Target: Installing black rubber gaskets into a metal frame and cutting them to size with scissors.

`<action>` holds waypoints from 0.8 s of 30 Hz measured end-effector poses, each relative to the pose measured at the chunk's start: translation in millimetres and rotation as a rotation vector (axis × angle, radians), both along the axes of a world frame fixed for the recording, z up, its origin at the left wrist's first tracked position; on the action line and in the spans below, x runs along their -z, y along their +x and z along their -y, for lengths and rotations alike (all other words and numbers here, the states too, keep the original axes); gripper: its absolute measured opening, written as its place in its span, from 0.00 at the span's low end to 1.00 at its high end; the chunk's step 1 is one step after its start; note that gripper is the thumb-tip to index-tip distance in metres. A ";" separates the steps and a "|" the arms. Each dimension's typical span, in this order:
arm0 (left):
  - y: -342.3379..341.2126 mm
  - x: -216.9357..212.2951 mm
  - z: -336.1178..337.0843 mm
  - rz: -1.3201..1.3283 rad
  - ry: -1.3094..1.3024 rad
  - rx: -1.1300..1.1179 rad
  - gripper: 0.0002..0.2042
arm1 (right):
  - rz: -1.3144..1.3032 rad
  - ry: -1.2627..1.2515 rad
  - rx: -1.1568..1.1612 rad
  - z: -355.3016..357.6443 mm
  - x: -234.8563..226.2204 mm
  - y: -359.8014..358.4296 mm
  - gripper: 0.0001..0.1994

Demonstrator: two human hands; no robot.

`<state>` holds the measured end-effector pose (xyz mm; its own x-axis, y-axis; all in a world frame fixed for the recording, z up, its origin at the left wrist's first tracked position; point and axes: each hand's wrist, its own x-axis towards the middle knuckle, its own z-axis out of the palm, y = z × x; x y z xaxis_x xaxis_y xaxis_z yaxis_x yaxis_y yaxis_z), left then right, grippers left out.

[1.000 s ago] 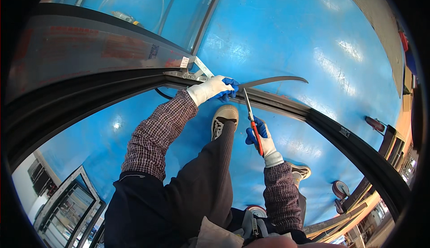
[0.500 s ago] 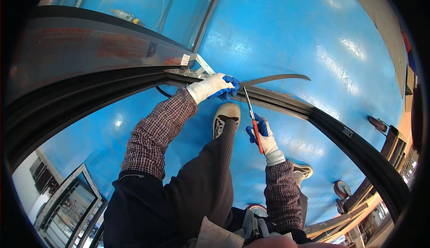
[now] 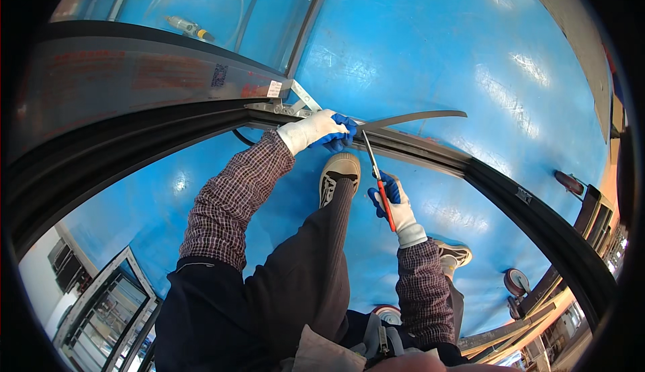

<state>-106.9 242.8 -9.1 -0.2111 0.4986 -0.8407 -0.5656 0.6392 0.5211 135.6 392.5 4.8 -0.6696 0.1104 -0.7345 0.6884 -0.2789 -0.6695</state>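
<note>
My left hand [image 3: 328, 132], in a white glove with blue palm and fingers, is closed on a dark flat strip [image 3: 420, 116] just above the black frame bar [image 3: 416, 151]. The strip's free end curves out to the right. My right hand [image 3: 398, 207], gloved alike, grips red-handled scissors [image 3: 385, 200]. Their long metal blades point up and meet the strip close beside my left fingers. Whether the blades are apart there is too small to tell. A metal hinge arm [image 3: 306, 95] rises from the frame just left of my left hand.
A glazed panel with a dark edge [image 3: 168, 69] fills the upper left. Behind it, a power tool [image 3: 189, 27] with a pale hose lies on the blue surface [image 3: 430, 43]. My shoe [image 3: 339, 174] stands below the bar. Caster wheels [image 3: 516, 282] and wooden beams are at the right.
The view has shifted slightly. Both hands, the strip and the scissors keep nearly the same places relative to each other.
</note>
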 end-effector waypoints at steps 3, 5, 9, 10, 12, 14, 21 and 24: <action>1.9 13.5 4.3 0.045 0.034 -0.020 0.10 | 0.012 0.029 -0.031 1.8 -3.4 -2.7 0.24; 1.2 22.9 8.0 0.089 0.069 -0.041 0.11 | 0.024 0.058 -0.064 3.1 -5.2 -5.1 0.23; 2.4 40.9 16.6 0.181 0.138 -0.081 0.11 | 0.014 0.098 -0.083 5.3 -7.7 -9.9 0.24; 3.3 45.6 17.2 0.203 0.155 -0.091 0.11 | 0.011 0.112 -0.090 5.5 -7.7 -10.7 0.25; 3.6 55.4 17.3 0.248 0.190 -0.112 0.11 | 0.016 0.123 -0.105 5.2 -6.7 -11.7 0.25; 4.8 64.4 19.6 0.293 0.225 -0.133 0.12 | 0.027 0.147 -0.135 5.0 -5.9 -12.3 0.25; 8.7 95.4 27.0 0.449 0.348 -0.211 0.13 | 0.041 0.123 -0.130 6.1 -11.1 -18.4 0.25; 10.1 107.6 33.5 0.514 0.400 -0.246 0.13 | 0.053 0.140 -0.143 6.5 -11.2 -19.2 0.25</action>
<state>-96.9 209.3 -116.7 0.0178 0.7796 -0.6261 -0.9073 0.2757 0.3176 116.4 386.0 16.0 -0.6469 0.1204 -0.7530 0.7494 -0.0819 -0.6570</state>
